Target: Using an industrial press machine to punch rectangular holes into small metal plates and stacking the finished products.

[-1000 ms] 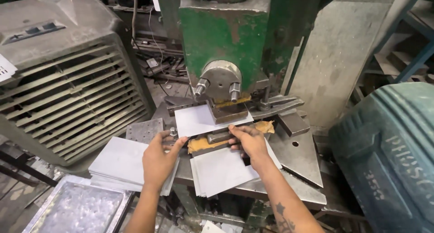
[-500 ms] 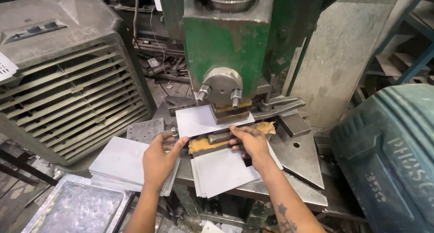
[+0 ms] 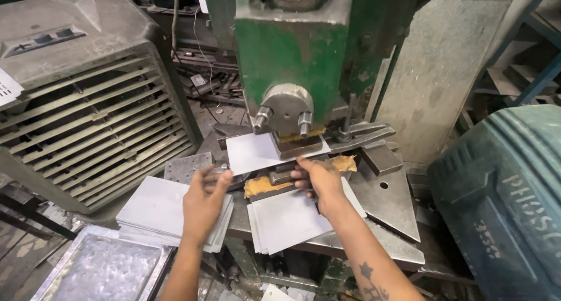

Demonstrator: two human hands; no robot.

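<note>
A green press machine (image 3: 304, 49) fills the twelve o'clock position, its round grey ram head (image 3: 286, 108) seated low over the die. At nine o'clock stands a large grey louvred cooler housing (image 3: 82, 102); at three o'clock, a teal ribbed drum (image 3: 502, 201). The steel press table (image 3: 385, 213) carries a stack of blank sheets (image 3: 292, 219) at six o'clock, and a second stack of sheets (image 3: 155, 210) lies at eight o'clock. An embossed metal tray (image 3: 99, 269) at seven o'clock holds nothing visible. A single white sheet (image 3: 257, 152) lies flat in the die, directly under the ram head. The left hand (image 3: 204, 201) pinches that sheet's near-left edge, fingers closed on it. The right hand (image 3: 315, 181), set apart from the left, presses fingertips on the die block beside the sheet's near-right edge; grip there cannot be told.
</note>
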